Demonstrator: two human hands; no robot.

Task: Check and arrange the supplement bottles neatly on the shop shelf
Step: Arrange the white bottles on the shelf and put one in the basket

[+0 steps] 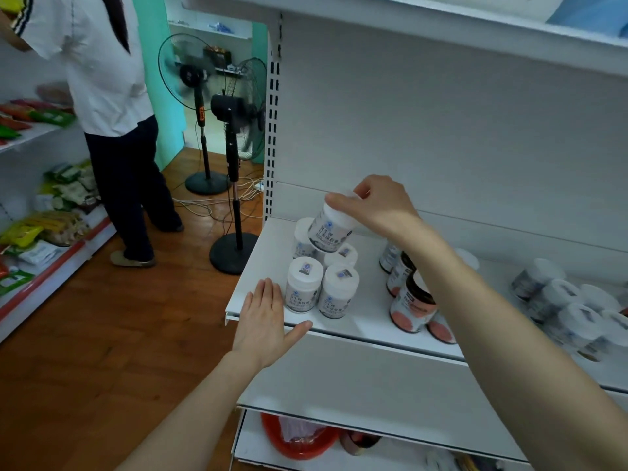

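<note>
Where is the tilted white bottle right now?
Head view, shelf's left end: the right hand holds the tilted bottle by its top, above the upright white bottles.

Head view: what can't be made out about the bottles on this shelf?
All in the head view.
Top of the held bottle: covered by the right hand.
Dark-lidded bottles: partly behind the right forearm, count unclear.
Far-right white bottles: blurred near the frame edge, labels unreadable.
Red basket below: cut off by the shelf front.

Your left hand [263, 314] flat, fingers straight, thumb spread; your right hand [377, 205] raised, fingers curled, gripping white plastic supplement bottle [328, 232] top
</note>
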